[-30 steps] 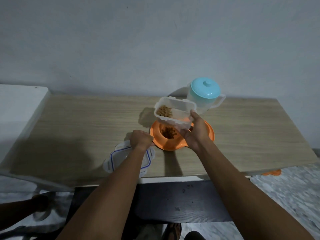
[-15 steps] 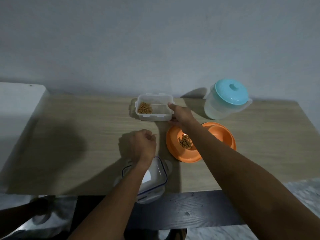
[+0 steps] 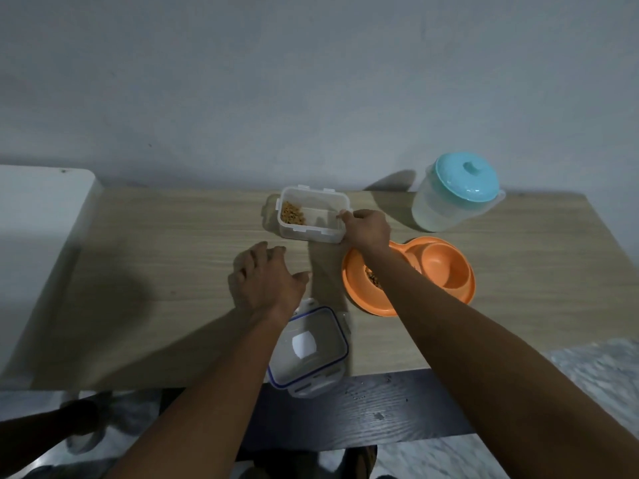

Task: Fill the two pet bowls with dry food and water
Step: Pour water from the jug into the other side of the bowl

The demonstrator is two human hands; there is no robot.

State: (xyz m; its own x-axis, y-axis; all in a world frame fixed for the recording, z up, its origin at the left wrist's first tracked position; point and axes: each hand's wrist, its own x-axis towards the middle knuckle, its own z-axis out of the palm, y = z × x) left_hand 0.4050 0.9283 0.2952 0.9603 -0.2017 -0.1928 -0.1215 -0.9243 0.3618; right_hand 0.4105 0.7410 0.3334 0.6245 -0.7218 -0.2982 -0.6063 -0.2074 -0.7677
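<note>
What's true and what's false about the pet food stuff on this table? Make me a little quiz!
1. The clear rectangular plastic food box sits on the wooden table with brown kibble inside. True.
2. The right hand grips that box's right end. True.
3. The frosted plastic water pitcher has no lid. False: a turquoise lid covers it.
4. Both wells of the orange plastic double pet bowl hold kibble. False: only the left well does; the right well looks empty.
5. The left hand holds the blue-rimmed clear lid. False: it holds nothing, and the lid lies at the table's near edge.
</note>
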